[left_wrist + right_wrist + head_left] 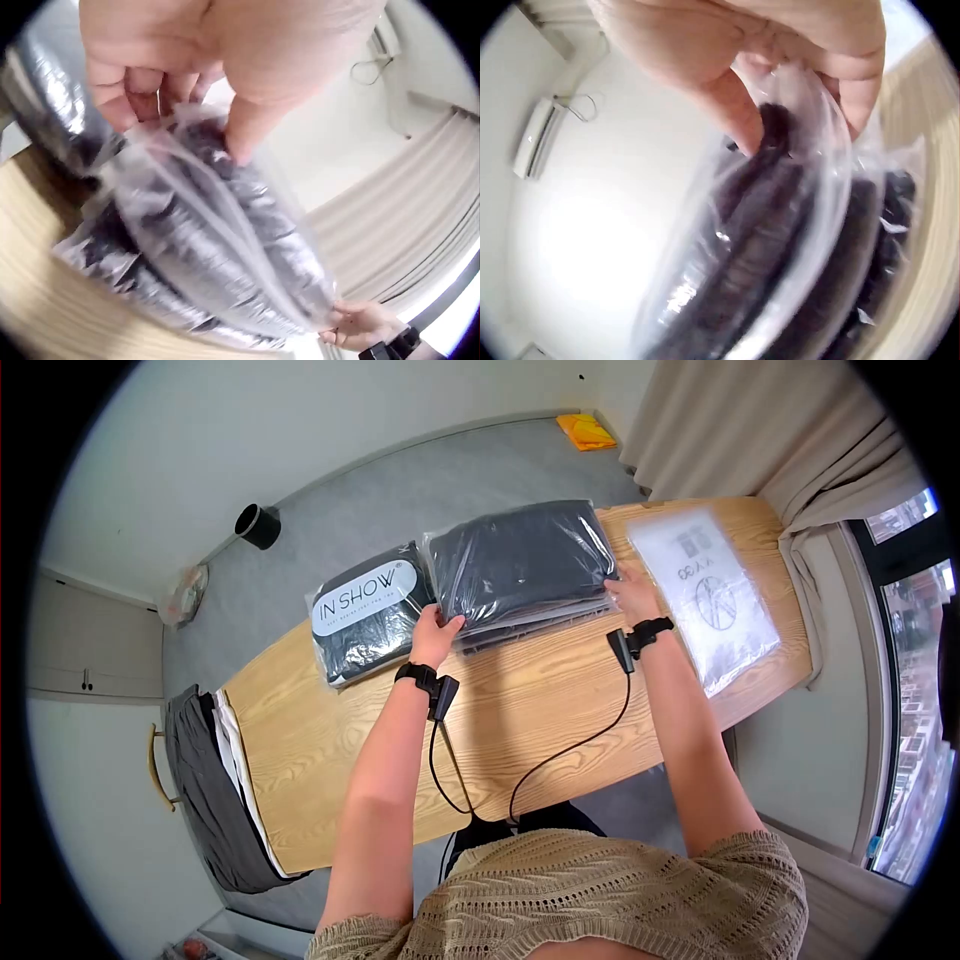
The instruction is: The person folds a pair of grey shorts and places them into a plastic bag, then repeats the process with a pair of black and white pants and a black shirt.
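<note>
A dark folded garment in a clear plastic bag (520,555) lies over more bagged dark garments (896,225) at the table's far edge. My left hand (432,638) pinches its near left corner, thumb on top and fingers curled beneath, as the left wrist view shows. At the right corner my right hand (636,597) grips the plastic between thumb and fingers. In the right wrist view the lower bags fan out under the held one. Left of the stack, next to my left hand, lies a black package with a white "IN SHOW" label (365,600).
A flat printed clear bag (710,595) lies to the right on the wooden table (540,730). Grey and white clothes (205,790) hang over the left edge. Black cables run from both wrist cameras to my waist. A black bin (258,527) stands on the floor beyond.
</note>
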`<state>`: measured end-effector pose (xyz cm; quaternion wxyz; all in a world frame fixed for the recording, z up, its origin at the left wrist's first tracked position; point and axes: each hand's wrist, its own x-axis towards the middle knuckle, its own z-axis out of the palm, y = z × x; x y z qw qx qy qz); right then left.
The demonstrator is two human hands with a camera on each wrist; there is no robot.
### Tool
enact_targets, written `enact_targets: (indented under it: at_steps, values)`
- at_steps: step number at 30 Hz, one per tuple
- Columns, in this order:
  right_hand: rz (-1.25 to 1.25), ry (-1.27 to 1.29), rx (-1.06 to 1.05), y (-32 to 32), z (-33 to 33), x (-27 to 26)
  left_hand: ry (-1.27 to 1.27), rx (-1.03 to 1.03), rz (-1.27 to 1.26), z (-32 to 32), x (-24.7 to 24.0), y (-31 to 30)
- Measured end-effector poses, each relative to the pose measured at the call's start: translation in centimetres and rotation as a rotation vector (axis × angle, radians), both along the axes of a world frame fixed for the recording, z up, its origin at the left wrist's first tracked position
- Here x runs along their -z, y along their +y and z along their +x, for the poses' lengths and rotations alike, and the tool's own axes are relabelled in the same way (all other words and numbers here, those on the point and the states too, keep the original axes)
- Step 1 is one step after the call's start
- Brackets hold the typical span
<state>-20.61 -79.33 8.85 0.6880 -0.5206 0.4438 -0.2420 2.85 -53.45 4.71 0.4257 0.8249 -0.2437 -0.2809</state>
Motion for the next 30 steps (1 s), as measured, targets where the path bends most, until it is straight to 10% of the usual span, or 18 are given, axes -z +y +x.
enact_targets:
  at_steps: [9,13,15,20,30]
  values:
    - [-0.202,-0.13,0.122,0.1,0.8,1.8,-0.123,-0.062,-0.119,-1.8,-2.4,-0.3]
    - [-0.419,0.22,0.106,0.6,-0.5,3.7,-0.202,-0.054,0.051,-2.2,-2.1,0.9]
    - [-0.331,-0.082,0.168,0.9,-2.1,5.7,-0.468,-0.185,-0.198,-2.7,-1.7,3.2]
    - [-0.695,0.124,0.045,9.9,-7.3,-1.5,-0.581,-0.07,-0.214,-2.6,-4.7,14.7]
    - [-0.439,0.048,0.032,23.6,-8.2,-4.9,-0.611,-0.549,0.011,-1.8,-3.0,44.0]
